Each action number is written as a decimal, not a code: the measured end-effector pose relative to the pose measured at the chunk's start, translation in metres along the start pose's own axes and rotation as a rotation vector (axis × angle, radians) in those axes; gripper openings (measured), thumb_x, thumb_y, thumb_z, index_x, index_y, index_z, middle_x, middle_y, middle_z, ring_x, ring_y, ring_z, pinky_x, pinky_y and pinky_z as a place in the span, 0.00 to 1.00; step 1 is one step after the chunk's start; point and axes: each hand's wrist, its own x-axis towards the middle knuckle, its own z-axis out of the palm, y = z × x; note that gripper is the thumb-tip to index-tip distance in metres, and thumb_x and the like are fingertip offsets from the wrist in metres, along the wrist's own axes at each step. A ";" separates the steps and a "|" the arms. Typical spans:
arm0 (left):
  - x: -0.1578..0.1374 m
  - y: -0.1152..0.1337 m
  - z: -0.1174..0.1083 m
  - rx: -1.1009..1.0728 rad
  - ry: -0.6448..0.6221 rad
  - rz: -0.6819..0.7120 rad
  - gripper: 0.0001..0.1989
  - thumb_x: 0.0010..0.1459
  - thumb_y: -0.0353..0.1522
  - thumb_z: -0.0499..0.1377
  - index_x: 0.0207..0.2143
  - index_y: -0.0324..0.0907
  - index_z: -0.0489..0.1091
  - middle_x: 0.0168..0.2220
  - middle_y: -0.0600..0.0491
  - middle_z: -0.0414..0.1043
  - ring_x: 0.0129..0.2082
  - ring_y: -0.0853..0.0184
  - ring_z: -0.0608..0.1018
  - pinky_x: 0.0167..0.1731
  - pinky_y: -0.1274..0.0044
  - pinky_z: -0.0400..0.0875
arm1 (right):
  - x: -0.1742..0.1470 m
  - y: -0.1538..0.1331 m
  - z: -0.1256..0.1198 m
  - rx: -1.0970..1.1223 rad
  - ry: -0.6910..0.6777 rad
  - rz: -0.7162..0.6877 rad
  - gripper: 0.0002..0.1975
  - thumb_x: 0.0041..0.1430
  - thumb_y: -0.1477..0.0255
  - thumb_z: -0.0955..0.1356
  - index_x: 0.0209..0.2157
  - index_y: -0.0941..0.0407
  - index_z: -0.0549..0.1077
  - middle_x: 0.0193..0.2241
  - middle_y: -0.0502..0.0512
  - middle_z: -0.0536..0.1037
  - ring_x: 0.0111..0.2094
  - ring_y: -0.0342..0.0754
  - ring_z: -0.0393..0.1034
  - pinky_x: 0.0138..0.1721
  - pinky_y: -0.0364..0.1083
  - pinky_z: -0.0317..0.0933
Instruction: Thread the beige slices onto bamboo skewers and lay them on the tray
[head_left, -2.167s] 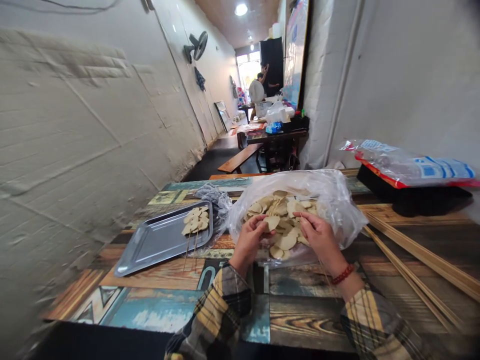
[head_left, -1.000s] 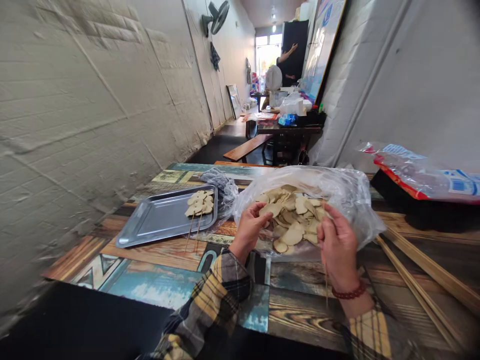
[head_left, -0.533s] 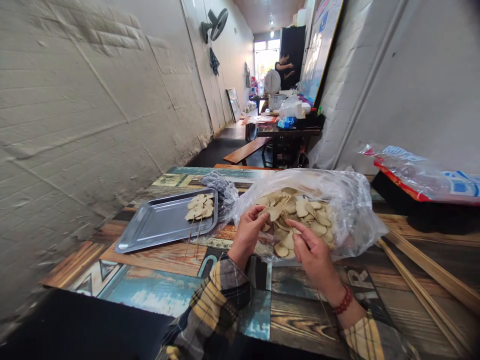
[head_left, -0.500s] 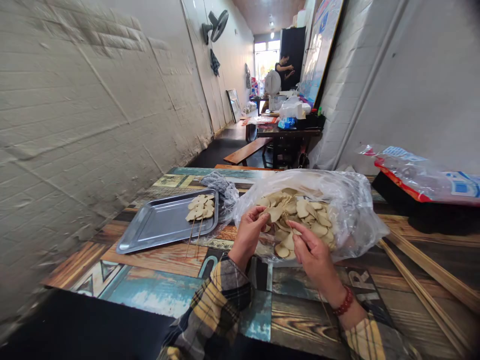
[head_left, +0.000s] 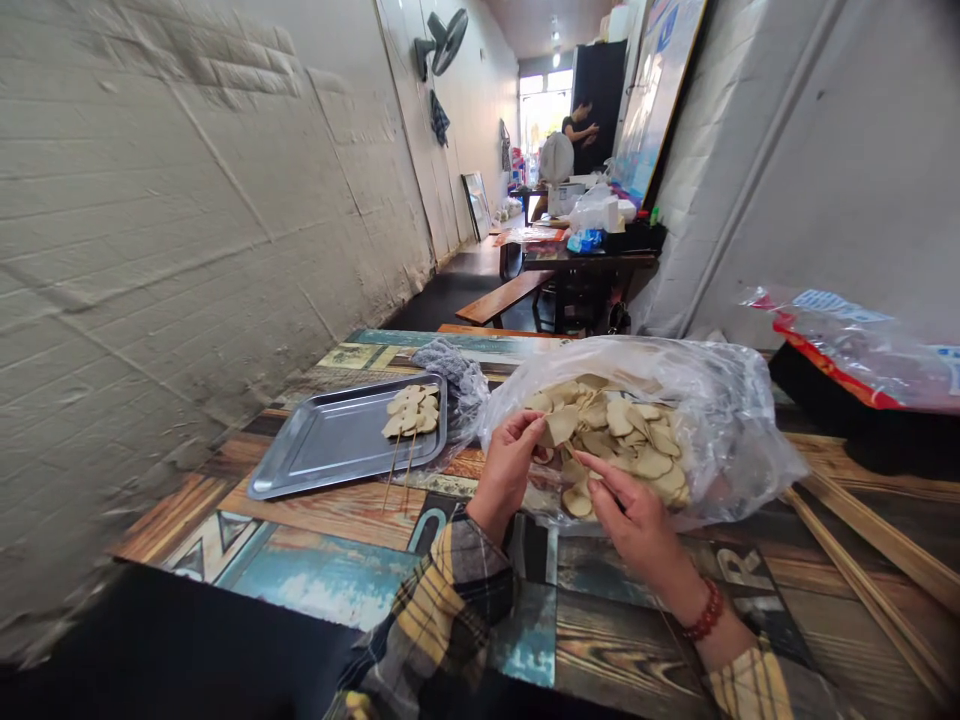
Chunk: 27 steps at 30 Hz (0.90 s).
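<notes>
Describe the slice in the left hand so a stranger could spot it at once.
On the patterned table lies an open plastic bag of pale slices. At its left side is the left hand. The slice is the one pinched there, while its neighbours lie in the bag.

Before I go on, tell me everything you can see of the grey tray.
The tray is rectangular and metallic-looking, with rounded corners and a raised rim. It lies flat on the patterned table, left of the plastic bag. Pale slices on two skewers rest at its right end, the bare sticks crossing its near edge. A crumpled grey bundle sits by the far right corner; contact is unclear.
</notes>
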 end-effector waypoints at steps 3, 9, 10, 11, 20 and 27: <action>-0.001 0.002 0.003 -0.058 0.001 -0.031 0.15 0.45 0.38 0.70 0.31 0.40 0.71 0.26 0.57 0.71 0.24 0.72 0.75 0.23 0.81 0.65 | 0.000 0.000 -0.001 0.014 -0.018 0.018 0.22 0.66 0.66 0.63 0.55 0.58 0.78 0.34 0.58 0.85 0.27 0.49 0.76 0.31 0.47 0.72; -0.005 0.005 0.008 -0.151 -0.062 -0.127 0.15 0.44 0.36 0.69 0.31 0.41 0.68 0.27 0.58 0.72 0.24 0.69 0.78 0.25 0.79 0.70 | 0.001 0.005 0.001 0.008 0.029 0.005 0.21 0.66 0.66 0.63 0.54 0.58 0.79 0.40 0.60 0.86 0.37 0.53 0.80 0.40 0.51 0.74; -0.005 0.005 0.008 -0.154 -0.064 -0.136 0.16 0.43 0.37 0.70 0.32 0.41 0.69 0.28 0.57 0.73 0.25 0.69 0.78 0.25 0.79 0.70 | 0.001 0.006 0.001 0.007 0.031 0.006 0.21 0.66 0.66 0.63 0.54 0.58 0.79 0.41 0.60 0.86 0.38 0.54 0.81 0.41 0.52 0.74; -0.005 0.004 0.008 -0.153 -0.063 -0.142 0.17 0.43 0.38 0.71 0.33 0.41 0.70 0.28 0.56 0.73 0.26 0.68 0.78 0.25 0.79 0.70 | 0.002 0.008 0.002 0.009 0.032 0.008 0.21 0.66 0.66 0.63 0.54 0.57 0.79 0.43 0.61 0.85 0.40 0.54 0.81 0.42 0.52 0.74; -0.001 -0.007 0.003 -0.048 -0.030 -0.114 0.22 0.37 0.44 0.77 0.29 0.39 0.77 0.25 0.56 0.73 0.24 0.74 0.70 0.26 0.81 0.64 | 0.004 0.014 0.002 0.016 0.047 -0.019 0.20 0.66 0.67 0.64 0.53 0.55 0.80 0.46 0.61 0.85 0.45 0.55 0.81 0.47 0.53 0.75; -0.003 -0.006 0.003 0.065 -0.067 -0.091 0.19 0.39 0.41 0.75 0.29 0.38 0.77 0.22 0.58 0.70 0.20 0.76 0.64 0.21 0.81 0.56 | 0.006 0.013 -0.001 0.036 0.071 -0.010 0.20 0.65 0.67 0.64 0.52 0.56 0.80 0.47 0.61 0.85 0.45 0.56 0.81 0.48 0.54 0.74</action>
